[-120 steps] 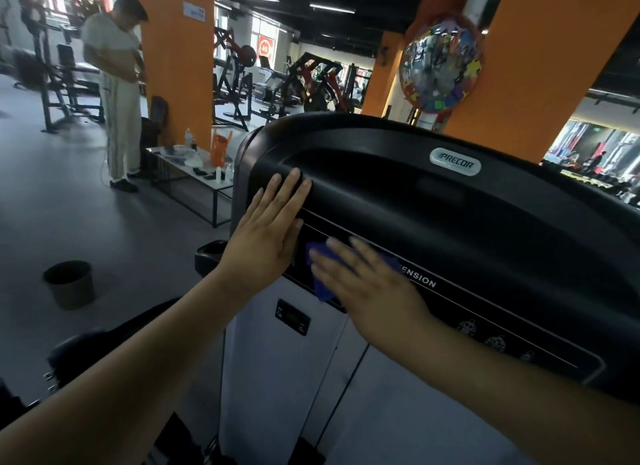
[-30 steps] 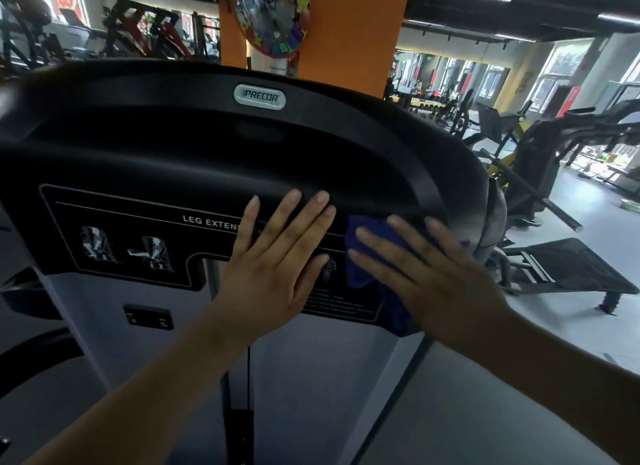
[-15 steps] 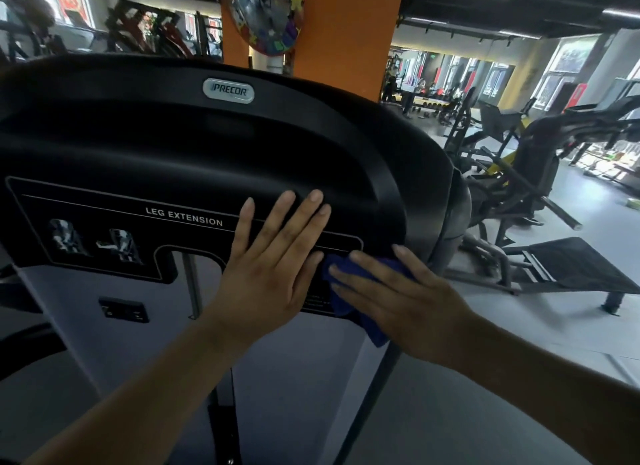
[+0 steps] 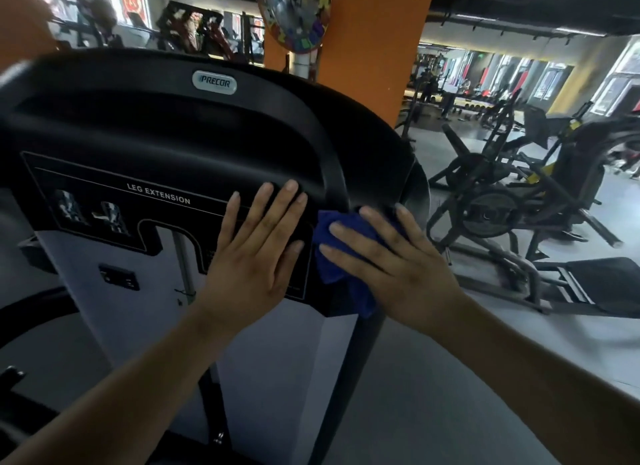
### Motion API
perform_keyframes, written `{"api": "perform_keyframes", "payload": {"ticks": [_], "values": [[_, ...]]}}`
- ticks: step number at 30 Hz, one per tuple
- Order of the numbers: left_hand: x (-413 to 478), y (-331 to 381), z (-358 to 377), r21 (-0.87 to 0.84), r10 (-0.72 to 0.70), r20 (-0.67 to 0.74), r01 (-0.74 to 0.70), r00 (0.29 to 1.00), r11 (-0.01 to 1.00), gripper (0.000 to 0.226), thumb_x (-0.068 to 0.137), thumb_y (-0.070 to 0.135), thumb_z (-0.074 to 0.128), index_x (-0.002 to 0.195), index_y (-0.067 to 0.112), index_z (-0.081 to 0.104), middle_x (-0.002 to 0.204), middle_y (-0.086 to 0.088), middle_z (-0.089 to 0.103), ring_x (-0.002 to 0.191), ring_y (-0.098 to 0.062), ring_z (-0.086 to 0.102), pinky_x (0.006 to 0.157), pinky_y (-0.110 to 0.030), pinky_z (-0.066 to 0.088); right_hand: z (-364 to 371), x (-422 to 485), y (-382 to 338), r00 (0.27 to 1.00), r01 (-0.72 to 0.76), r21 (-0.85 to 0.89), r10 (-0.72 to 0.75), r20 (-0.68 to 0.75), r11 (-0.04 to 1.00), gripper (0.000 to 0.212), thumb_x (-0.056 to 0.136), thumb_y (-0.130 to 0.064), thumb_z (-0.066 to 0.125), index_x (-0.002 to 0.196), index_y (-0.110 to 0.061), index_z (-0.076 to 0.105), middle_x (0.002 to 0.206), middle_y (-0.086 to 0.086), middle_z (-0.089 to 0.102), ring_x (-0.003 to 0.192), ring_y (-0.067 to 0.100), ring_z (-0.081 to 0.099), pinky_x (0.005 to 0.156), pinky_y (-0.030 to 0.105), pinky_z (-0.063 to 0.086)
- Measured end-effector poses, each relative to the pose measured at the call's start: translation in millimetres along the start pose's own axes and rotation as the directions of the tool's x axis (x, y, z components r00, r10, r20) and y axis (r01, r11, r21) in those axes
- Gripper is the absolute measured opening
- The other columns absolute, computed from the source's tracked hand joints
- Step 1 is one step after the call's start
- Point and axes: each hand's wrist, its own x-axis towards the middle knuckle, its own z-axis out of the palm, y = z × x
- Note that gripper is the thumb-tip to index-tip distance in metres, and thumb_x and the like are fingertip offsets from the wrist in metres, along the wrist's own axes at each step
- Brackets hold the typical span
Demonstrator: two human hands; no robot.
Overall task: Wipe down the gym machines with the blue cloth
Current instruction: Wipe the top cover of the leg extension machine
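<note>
A black Precor leg extension machine (image 4: 166, 135) with a white lower panel fills the left and centre of the head view. My left hand (image 4: 252, 257) rests flat on its black instruction panel, fingers straight. To its right, my right hand (image 4: 391, 267) presses the blue cloth (image 4: 341, 257) flat against the machine's right edge, fingers spread and straight. The hand covers most of the cloth; its blue folds show at the left of the fingers and hang below the palm.
An orange pillar (image 4: 367, 49) with a round colourful mirror (image 4: 294, 11) stands behind the machine. Black gym machines (image 4: 519, 201) and a black step platform (image 4: 602, 281) stand on the grey floor to the right. More equipment fills the far background.
Over four seconds my hands moved from the machine's left side to its right edge. In the last half second the right hand and cloth slid slightly up the edge.
</note>
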Motion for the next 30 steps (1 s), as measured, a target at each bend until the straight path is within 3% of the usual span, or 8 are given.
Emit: {"api": "perform_keyframes", "payload": {"ticks": [2, 6, 11, 16, 20, 21, 27, 30], "values": [[4, 7, 0, 0.014, -0.003, 0.017, 0.003, 1.000, 1.000, 0.058, 0.119, 0.034, 0.041, 0.172, 0.014, 0.027, 0.181, -0.006, 0.023, 0.169, -0.029, 0.014, 0.135, -0.064, 0.010, 7, -13, -6, 0.999, -0.028, 0.040, 0.027, 0.024, 0.999, 0.073, 0.107, -0.016, 0.057, 0.172, -0.029, 0.026, 0.181, -0.003, 0.014, 0.167, 0.032, 0.013, 0.134, 0.059, 0.009], [5, 20, -3, -0.004, -0.058, 0.075, 0.058, 0.995, 0.998, 0.064, 0.118, 0.035, 0.043, 0.174, 0.015, 0.020, 0.183, -0.006, 0.015, 0.170, -0.032, 0.007, 0.134, -0.068, 0.008, 14, -40, 4, 0.972, 0.182, 0.018, -0.182, 0.147, 0.983, 0.070, 0.108, -0.011, 0.037, 0.174, -0.030, 0.019, 0.182, -0.006, 0.012, 0.168, 0.029, 0.009, 0.135, 0.057, 0.003], [12, 32, -14, -0.005, -0.115, 0.127, 0.116, 0.985, 0.993, 0.064, 0.118, 0.033, 0.040, 0.175, 0.016, 0.018, 0.184, -0.002, 0.010, 0.170, -0.028, 0.000, 0.136, -0.064, 0.008, 10, -34, 26, 0.988, -0.150, 0.151, 0.152, 0.001, 0.977, 0.061, 0.117, -0.025, 0.036, 0.174, -0.026, 0.015, 0.182, 0.002, 0.001, 0.168, 0.037, 0.004, 0.134, 0.061, 0.005], [23, 46, -22, 0.009, -0.144, 0.169, 0.144, 0.975, 0.989, 0.065, 0.118, 0.037, 0.038, 0.176, 0.018, 0.015, 0.184, 0.004, 0.006, 0.170, -0.026, -0.004, 0.135, -0.064, 0.006, 11, -40, 21, 0.997, -0.050, 0.104, 0.045, 0.056, 0.993, 0.084, 0.105, -0.024, 0.058, 0.175, -0.025, 0.011, 0.183, 0.000, -0.002, 0.168, 0.035, 0.000, 0.134, 0.062, 0.003], [32, 57, -19, -0.010, -0.155, 0.191, 0.160, 0.969, 0.987, 0.065, 0.118, 0.035, 0.036, 0.176, 0.016, 0.012, 0.184, 0.004, 0.007, 0.170, -0.020, -0.001, 0.136, -0.061, 0.007, 4, -13, 31, 0.929, -0.362, 0.188, 0.370, -0.012, 0.913, 0.066, 0.117, -0.029, 0.048, 0.174, -0.020, 0.017, 0.182, 0.006, 0.003, 0.168, 0.037, 0.002, 0.134, 0.063, 0.008], [32, 60, -17, -0.012, -0.170, 0.186, 0.175, 0.968, 0.984, 0.065, 0.118, 0.035, 0.035, 0.176, 0.016, 0.011, 0.184, 0.004, 0.006, 0.170, -0.020, -0.002, 0.136, -0.061, 0.006, 5, -10, 24, 0.921, -0.380, 0.210, 0.391, -0.007, 0.901, 0.063, 0.118, -0.032, 0.045, 0.174, -0.018, 0.018, 0.182, 0.008, 0.004, 0.168, 0.038, 0.002, 0.134, 0.064, 0.009], [29, 55, -17, 0.001, -0.153, 0.210, 0.156, 0.966, 0.988, 0.065, 0.119, 0.041, 0.031, 0.176, 0.020, 0.009, 0.184, 0.006, 0.004, 0.170, -0.018, -0.001, 0.138, -0.056, 0.007, 14, -20, 1, 0.991, -0.119, 0.163, 0.126, -0.036, 0.979, 0.060, 0.117, -0.042, 0.048, 0.172, -0.025, 0.028, 0.180, 0.000, 0.019, 0.167, 0.032, 0.015, 0.131, 0.065, 0.021], [21, 40, -23, 0.047, -0.100, 0.221, 0.092, 0.970, 0.995, 0.066, 0.118, 0.041, 0.035, 0.176, 0.023, 0.010, 0.184, 0.008, 0.005, 0.170, -0.017, 0.003, 0.138, -0.055, 0.011, 3, -1, 7, 0.959, -0.255, 0.238, 0.277, -0.064, 0.937, 0.064, 0.115, -0.045, 0.052, 0.171, -0.022, 0.030, 0.180, 0.003, 0.019, 0.167, 0.032, 0.013, 0.131, 0.066, 0.019]]}}
